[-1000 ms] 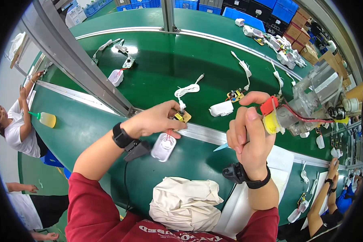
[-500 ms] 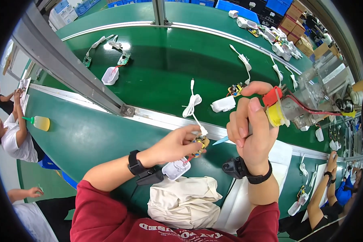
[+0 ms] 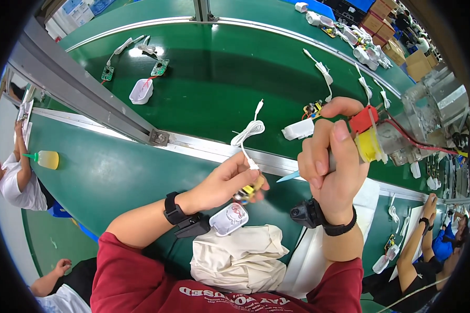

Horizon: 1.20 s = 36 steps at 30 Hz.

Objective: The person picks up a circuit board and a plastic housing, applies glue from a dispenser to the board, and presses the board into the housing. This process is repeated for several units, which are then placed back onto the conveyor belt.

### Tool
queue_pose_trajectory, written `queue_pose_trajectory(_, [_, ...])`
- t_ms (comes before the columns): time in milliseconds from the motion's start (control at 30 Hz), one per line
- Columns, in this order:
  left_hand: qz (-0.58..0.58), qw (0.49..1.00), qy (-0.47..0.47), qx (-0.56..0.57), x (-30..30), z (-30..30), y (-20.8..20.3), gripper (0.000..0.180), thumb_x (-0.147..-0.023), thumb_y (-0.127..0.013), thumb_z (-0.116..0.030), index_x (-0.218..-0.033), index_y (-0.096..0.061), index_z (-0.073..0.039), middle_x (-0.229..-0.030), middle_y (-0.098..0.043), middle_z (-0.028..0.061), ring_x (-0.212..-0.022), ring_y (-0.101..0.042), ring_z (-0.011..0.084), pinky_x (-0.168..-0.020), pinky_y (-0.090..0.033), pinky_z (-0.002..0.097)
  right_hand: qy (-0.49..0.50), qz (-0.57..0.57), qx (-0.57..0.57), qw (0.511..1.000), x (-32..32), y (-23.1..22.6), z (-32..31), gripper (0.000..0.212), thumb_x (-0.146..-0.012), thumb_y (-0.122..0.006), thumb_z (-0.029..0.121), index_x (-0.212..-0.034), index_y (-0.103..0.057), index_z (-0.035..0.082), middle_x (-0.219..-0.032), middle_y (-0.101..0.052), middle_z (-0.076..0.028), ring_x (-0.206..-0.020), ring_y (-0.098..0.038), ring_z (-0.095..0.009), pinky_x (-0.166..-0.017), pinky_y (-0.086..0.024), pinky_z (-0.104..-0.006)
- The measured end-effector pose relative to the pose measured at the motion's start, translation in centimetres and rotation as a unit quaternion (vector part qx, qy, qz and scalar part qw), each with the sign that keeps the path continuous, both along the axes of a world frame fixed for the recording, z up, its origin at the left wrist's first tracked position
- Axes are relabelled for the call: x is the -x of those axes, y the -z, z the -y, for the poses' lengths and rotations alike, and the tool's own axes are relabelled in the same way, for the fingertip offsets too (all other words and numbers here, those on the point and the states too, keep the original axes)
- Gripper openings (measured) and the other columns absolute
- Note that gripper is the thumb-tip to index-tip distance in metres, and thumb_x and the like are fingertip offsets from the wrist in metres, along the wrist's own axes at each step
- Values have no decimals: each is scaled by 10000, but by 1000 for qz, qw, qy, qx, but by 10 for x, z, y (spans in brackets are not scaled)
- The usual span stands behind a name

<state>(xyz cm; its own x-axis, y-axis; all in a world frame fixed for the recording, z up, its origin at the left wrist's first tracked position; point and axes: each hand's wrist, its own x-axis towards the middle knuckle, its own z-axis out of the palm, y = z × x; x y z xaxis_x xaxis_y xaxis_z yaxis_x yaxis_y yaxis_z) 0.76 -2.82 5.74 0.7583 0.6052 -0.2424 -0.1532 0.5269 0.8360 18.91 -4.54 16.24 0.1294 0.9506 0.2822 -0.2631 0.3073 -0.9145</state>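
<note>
My left hand (image 3: 227,182) pinches a small circuit board (image 3: 249,191) with yellow and black parts. From its upper edge a white plug and bundled cable (image 3: 248,131) reach over the metal rail. Just below, an open white plastic housing (image 3: 228,219) lies on the bench, red wires inside. My right hand (image 3: 335,169) is closed round the slim grey barrel of a dispenser with a yellow collar (image 3: 369,146) and a red switch block (image 3: 363,120). My index finger reaches to that block. Its pale blue tapered nozzle (image 3: 288,177) points left toward the board, apart from it.
Cream cloth (image 3: 239,258) lies between my forearms. Beyond the metal rail, a green belt carries another white housing (image 3: 298,129) and several corded boards. A grey post (image 3: 89,83) rises at left near a glue bottle (image 3: 48,159). Other people sit along both sides.
My left hand has tilted and turned the board, and its fingers have shifted round it. My right hand keeps its grip on the dispenser. The whole view has shifted slightly.
</note>
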Motion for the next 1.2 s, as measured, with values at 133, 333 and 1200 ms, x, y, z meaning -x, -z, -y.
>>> queue_pose_trajectory(133, [-108, 987, -51, -103, 3, -2, -2, 211, -981, -505, -213, -1059, -439, -28, -932, -641, 113, -762, -636, 165, -651, -511, 303, -6, -8, 5, 1000, 1, 0, -1, 256, -972, -436, 236, -1095, -430, 11, -520, -338, 13, -350, -277, -52, -333, -213, -220])
queue_pose_trajectory(333, [-239, 904, -14, -355, 12, -3, -39, 248, -953, -542, -200, -1092, -450, -17, -888, -631, 110, -724, -616, 150, -622, -479, 318, -2, -6, 5, 1000, 1, 1, -2, 262, -970, -437, 246, -1085, -432, 10, -512, -335, 11, -344, -272, -54, -330, -211, -219])
queue_pose_trajectory(1200, [73, 996, 51, -25, -2, 0, 18, 388, -919, -585, -43, -1284, -455, -26, -1099, -608, 54, -997, -582, 96, -787, -485, 227, -45, 2, -14, 999, 10, 25, -10, 222, -959, -484, 265, -1014, -384, 74, -502, -347, -4, -337, -276, -77, -330, -225, -238])
